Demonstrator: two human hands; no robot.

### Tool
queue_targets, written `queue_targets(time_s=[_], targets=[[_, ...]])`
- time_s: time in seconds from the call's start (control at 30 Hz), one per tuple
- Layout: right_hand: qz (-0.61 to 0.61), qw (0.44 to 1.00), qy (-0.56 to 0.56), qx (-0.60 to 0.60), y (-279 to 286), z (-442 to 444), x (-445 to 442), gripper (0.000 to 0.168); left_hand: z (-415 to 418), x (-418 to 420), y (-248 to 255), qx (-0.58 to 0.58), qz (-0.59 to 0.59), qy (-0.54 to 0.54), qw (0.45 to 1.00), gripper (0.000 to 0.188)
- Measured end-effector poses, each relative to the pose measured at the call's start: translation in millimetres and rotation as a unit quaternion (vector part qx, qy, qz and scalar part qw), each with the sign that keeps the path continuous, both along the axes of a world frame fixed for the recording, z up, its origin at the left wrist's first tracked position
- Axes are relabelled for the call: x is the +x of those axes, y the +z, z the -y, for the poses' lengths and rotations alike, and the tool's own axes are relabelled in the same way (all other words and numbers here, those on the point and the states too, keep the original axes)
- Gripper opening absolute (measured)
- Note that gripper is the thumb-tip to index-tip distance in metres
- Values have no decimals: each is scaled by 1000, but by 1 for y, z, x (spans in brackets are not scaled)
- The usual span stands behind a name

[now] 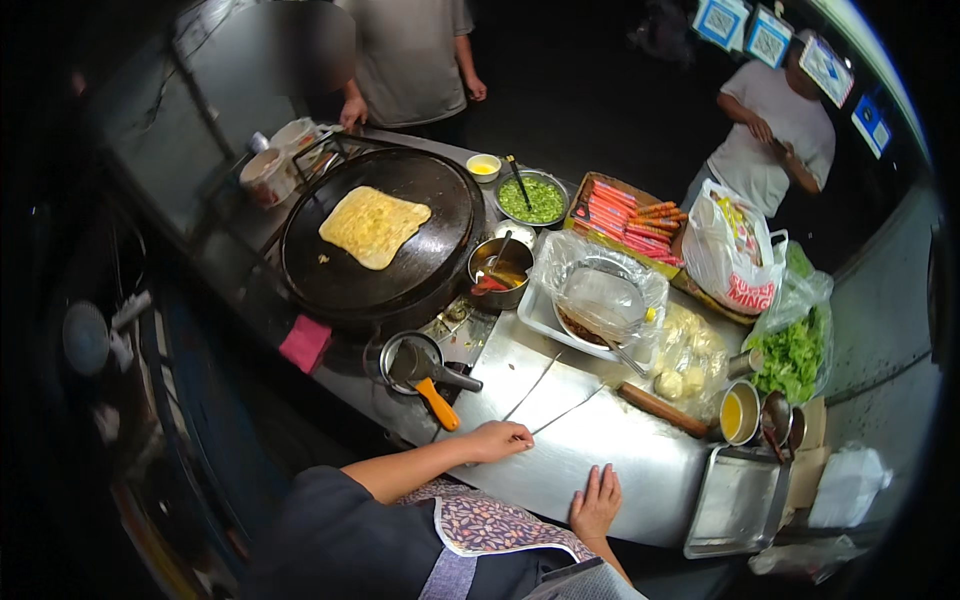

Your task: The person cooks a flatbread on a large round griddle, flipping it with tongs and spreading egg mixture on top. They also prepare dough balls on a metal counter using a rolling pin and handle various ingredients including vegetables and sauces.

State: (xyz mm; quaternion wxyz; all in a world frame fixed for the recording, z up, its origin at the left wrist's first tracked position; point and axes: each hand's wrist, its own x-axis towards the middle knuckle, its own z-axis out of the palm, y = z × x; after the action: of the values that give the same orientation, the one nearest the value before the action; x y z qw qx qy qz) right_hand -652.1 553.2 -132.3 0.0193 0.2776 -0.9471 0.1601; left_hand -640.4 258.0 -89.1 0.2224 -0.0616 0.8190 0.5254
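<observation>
My left hand (501, 441), its fingers curled, rests on the steel worktop (645, 480) by the near end of a pair of thin metal tongs or sticks (564, 411); whether it grips them I cannot tell. Flat near the worktop's front edge lies my right hand (597, 501), holding nothing. A browned flatbread (375, 226) is spread on the round black griddle (330, 281) at the upper left. Between griddle and hands, an orange-handled scraper (437, 405) leans in a metal pot (390, 352). A wooden rolling pin (660, 409) lies beyond my right hand.
Behind stand a bowl of chopped green onion (531, 199), a sauce pot (516, 296), a box of wrapped sausages (626, 221) and bagged dough balls (686, 364). Lettuce (791, 356) and a metal tray (739, 502) are at the right. Two people stand across the counter, one beside the griddle.
</observation>
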Motion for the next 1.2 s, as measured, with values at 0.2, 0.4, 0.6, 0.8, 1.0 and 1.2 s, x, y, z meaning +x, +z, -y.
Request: queue_targets(time_s=[0.2, 0.4, 0.6, 0.8, 1.0, 1.2], targets=[[79, 984, 109, -121, 19, -35, -33, 44, -40, 56, 3, 0, 2, 138, 990, 28], [111, 978, 81, -159, 11, -90, -37, 25, -83, 119, -5, -1, -26, 223, 975, 29], [71, 978, 104, -167, 37, -133, -24, 18, -93, 154, -33, 8, -72, 274, 959, 26], [131, 973, 59, -180, 41, -150, -24, 21, -106, 122, 1, 130, -10, 298, 946, 30], [161, 974, 10, -160, 51, -133, -38, 20, -118, 42, 13, 140, 88, 174, 971, 38], [27, 992, -37, -119, 44, -97, -133, 32, -136, -65, -50, 245, 125, 154, 949, 40]])
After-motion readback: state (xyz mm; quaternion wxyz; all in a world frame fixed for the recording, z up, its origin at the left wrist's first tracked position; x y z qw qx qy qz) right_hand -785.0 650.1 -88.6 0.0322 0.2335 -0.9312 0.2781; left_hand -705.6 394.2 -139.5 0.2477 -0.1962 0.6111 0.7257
